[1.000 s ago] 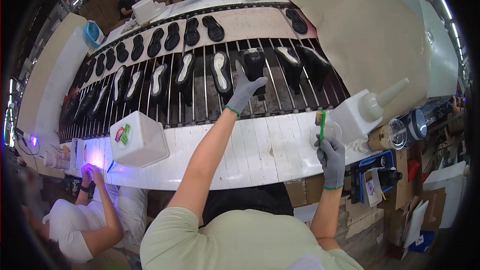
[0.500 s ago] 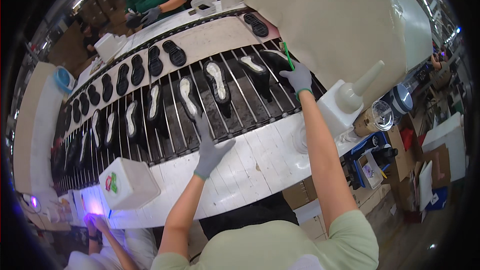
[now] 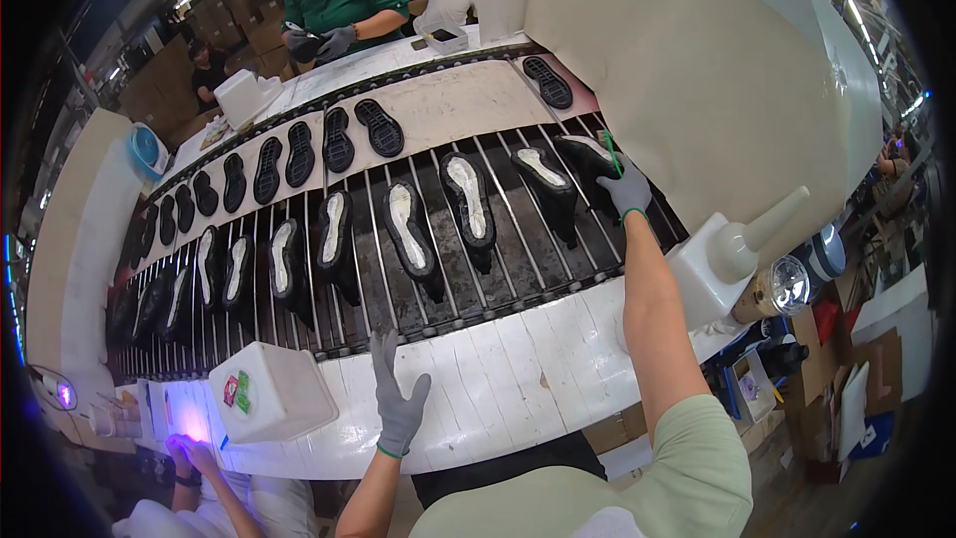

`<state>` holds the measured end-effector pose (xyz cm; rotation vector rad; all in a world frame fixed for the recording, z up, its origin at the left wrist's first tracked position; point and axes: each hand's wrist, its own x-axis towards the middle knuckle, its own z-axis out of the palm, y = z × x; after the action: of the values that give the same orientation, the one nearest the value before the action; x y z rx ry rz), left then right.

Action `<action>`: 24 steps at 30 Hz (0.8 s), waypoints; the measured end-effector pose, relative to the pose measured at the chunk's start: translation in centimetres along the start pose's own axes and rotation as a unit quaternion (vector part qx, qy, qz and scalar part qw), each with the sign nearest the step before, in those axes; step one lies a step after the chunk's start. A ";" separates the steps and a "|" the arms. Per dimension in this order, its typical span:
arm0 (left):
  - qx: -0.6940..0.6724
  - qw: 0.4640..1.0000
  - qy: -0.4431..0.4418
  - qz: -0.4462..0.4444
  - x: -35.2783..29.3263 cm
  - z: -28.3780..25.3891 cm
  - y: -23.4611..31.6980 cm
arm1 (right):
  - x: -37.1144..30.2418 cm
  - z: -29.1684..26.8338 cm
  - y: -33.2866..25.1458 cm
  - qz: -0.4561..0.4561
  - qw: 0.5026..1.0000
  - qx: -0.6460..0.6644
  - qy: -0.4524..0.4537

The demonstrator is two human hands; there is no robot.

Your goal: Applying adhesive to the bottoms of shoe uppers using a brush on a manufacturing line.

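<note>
My right hand (image 3: 629, 187), in a grey glove, grips a thin green-handled brush (image 3: 610, 151) over the black shoe upper (image 3: 578, 147) at the far right of the conveyor. The brush head lies against or just above its pale underside; exact contact is hard to see. Open, with fingers spread, my gloved left hand (image 3: 400, 403) is over the white worktop, holding nothing. Beyond its fingertips lies another black shoe upper (image 3: 408, 229), pale underside up. Several more such uppers lie in a row along the metal rollers.
Black soles (image 3: 378, 128) line a beige strip behind the uppers. On the worktop (image 3: 488, 369) stand a white box (image 3: 267, 394) at left and a white spouted bottle (image 3: 712, 264) at right, beside a plastic cup (image 3: 772, 289). A person in green (image 3: 344, 5) works across the line.
My left hand has drawn back from an upper toward the near side of the worktop. My right hand stays at the far right upper with the brush. The view has shifted.
</note>
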<state>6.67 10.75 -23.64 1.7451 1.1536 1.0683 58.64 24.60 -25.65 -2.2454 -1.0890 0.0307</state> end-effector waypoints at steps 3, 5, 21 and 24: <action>-0.021 1.000 -0.001 0.015 0.1 1.3 0.9 | 1.3 -1.3 -4.7 -0.016 0.996 -0.086 0.007; -0.003 0.998 -0.039 0.049 0.3 1.7 2.2 | 2.2 -2.9 -7.4 -0.050 0.993 -0.112 -0.001; -0.531 0.836 0.045 -0.134 0.1 10.0 8.0 | -22.4 -22.1 -10.8 -0.070 0.872 0.426 -0.229; -0.382 0.914 0.061 -0.124 -2.6 8.8 7.5 | -24.7 -23.9 -5.5 0.027 0.926 0.332 -0.177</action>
<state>16.43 4.76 -20.50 0.9063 0.8269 1.2557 45.33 -3.21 -9.57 -1.6753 -0.9961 0.7423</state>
